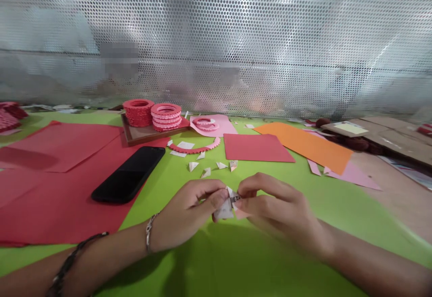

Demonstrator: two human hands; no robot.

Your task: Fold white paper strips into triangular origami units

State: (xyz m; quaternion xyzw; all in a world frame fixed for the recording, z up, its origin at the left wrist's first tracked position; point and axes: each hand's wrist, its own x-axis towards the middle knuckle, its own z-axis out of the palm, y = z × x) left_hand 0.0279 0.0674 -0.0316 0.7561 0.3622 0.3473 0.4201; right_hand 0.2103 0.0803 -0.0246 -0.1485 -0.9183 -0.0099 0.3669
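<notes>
Between my two hands is a small piece of printed paper, white with dark marks and a pinkish part at its right. My left hand pinches its left side between thumb and fingers. On the right side, the thumb and fingers of my right hand close on the same paper. Just beyond my hands lie several small folded paper triangles. Behind them is a curved red and pink toothed strip beside white paper scraps.
A black phone lies on red sheets at the left. Ring stacks stand on a brown tray. Red and orange sheets lie ahead, cardboard at right. A perforated metal panel stands behind the green table.
</notes>
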